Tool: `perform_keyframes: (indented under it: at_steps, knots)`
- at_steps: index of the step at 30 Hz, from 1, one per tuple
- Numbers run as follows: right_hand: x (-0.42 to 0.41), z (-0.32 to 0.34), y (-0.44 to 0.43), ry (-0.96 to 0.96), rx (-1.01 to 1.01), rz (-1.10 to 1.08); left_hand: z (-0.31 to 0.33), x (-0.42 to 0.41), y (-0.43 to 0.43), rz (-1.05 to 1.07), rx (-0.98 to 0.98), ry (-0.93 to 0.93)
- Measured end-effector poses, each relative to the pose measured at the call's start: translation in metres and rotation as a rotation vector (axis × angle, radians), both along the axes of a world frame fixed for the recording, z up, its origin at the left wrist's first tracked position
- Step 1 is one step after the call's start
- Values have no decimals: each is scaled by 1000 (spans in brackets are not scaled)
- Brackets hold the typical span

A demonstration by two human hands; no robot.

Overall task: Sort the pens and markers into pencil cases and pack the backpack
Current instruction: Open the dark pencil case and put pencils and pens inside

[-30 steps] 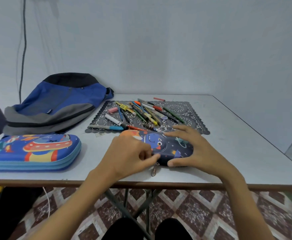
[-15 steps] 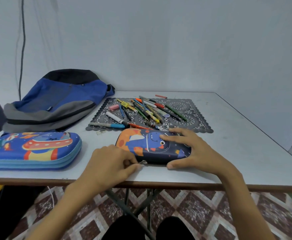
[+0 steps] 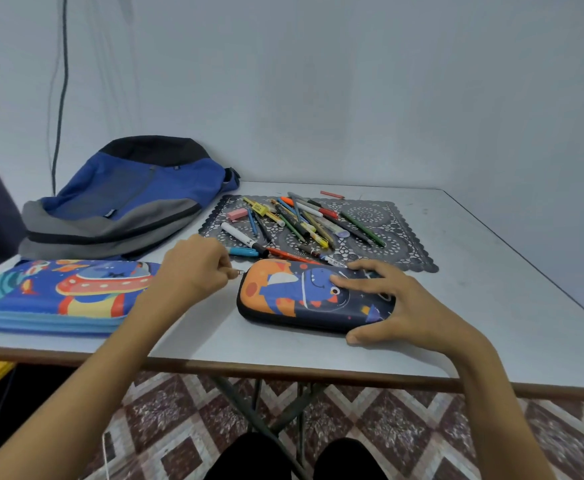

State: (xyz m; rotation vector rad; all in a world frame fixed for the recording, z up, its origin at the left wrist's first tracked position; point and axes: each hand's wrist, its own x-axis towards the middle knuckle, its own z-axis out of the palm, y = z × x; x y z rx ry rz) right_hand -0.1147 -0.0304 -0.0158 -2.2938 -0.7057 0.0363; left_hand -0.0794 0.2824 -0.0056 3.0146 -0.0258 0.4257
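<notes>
The dinosaur pencil case (image 3: 294, 299) is lying near the table's (image 3: 491, 306) near edge. The left hand (image 3: 193, 268) is pinching the zipper pull (image 3: 238, 272) at its left end. The right hand (image 3: 398, 306) is pressing on its lid, fingers spread straight. Pens and markers (image 3: 297, 220) are lying on the mat (image 3: 387, 237) just beyond, with the blue pencil case (image 3: 58, 296) and backpack (image 3: 127, 195) to the left.

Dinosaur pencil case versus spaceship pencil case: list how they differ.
The hard-shell dinosaur pencil case is dark navy and orange; the hard-shell spaceship pencil case is light blue. The dinosaur case looks smaller than the spaceship case. The right hand presses the dinosaur case and the left hand pinches its zipper pull; the spaceship case lies unheld. Both lie flat.
</notes>
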Motion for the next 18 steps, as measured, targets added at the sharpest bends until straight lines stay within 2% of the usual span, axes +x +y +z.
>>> perform_keyframes:
  at_steps: [4,7,12,14,16,18]
  knots:
    - [0,0,-2,1,-7,2,0,31,-10,-121,-61,-15]
    - [1,-1,-2,-5,-13,9,-5,43,-20,-234,-33,-22]
    - [3,1,-5,15,-5,34,-6,48,-16,-342,-109,65]
    - [6,5,-6,24,-10,80,-10,41,-10,-370,-152,12]
    - [9,12,-8,38,-14,122,-7,25,-13,-458,-334,2]
    - [13,21,-11,55,21,132,7,2,-24,-581,-550,194]
